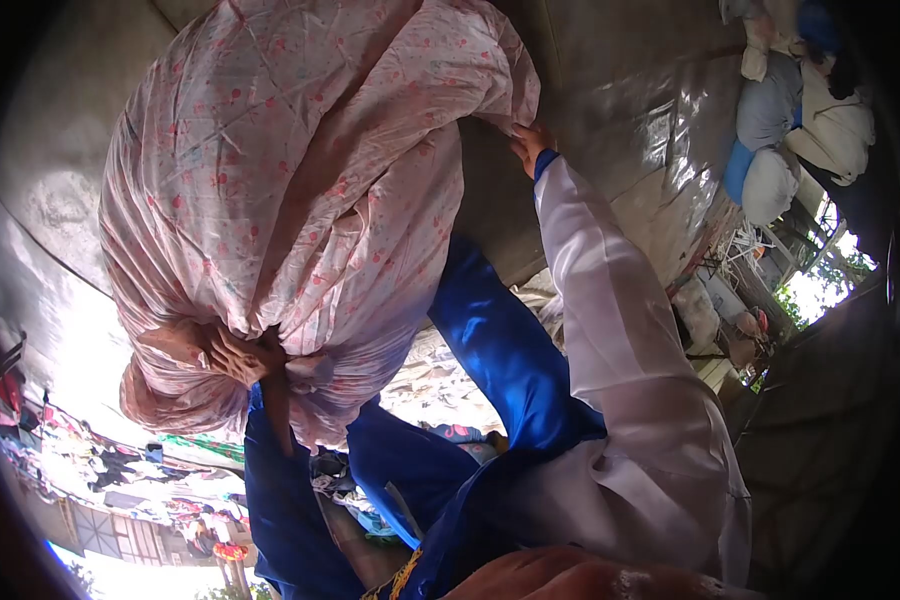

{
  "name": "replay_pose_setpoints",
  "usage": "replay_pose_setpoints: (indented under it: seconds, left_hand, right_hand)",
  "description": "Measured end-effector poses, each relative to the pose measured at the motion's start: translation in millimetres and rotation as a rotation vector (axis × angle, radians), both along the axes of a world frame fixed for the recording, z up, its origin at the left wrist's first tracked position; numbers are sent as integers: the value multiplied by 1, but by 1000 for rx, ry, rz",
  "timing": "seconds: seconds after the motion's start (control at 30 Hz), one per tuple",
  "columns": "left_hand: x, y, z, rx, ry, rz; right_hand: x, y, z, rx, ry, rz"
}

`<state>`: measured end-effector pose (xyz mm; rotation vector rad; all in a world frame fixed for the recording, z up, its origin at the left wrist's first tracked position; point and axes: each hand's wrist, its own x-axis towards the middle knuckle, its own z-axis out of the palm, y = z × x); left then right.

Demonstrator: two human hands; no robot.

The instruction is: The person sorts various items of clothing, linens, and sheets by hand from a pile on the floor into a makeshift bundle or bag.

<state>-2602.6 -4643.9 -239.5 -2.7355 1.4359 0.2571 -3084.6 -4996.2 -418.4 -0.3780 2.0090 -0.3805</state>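
A big, rounded cloth bundle [220,170], pale pink with small red prints, fills the upper left of the head view. Its fabric is gathered into a bunch low on the near side, and my left hand [245,355] is closed round those folds. Farther up and to the right, my right hand [532,147] pinches a stretched-out edge of the same cloth, with that arm held long. What lies inside the bundle is hidden.
Several stuffed sacks [770,110] are piled at the upper right. Heaped clothes [100,460] spread at the lower left. A grey-brown tarp surface [630,60] stretches behind the bundle. Sticks and debris [750,250] show at the right.
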Motion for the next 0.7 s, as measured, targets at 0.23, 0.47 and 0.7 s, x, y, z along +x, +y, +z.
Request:
replay_pose_setpoints:
  seconds: [0.23, 0.47, 0.7]
  left_hand:
    - [3, -10, 13, 171, 60, 72]
    - [0, -18, 20, 253, 65, 160]
    - [-15, -55, 118, 184, 103, 347]
  right_hand:
    - [-66, -30, 216, -114, 498, 1358]
    - [-72, -130, 384, -371, 424, 1623]
    - [65, -229, 497, -548, -110, 848]
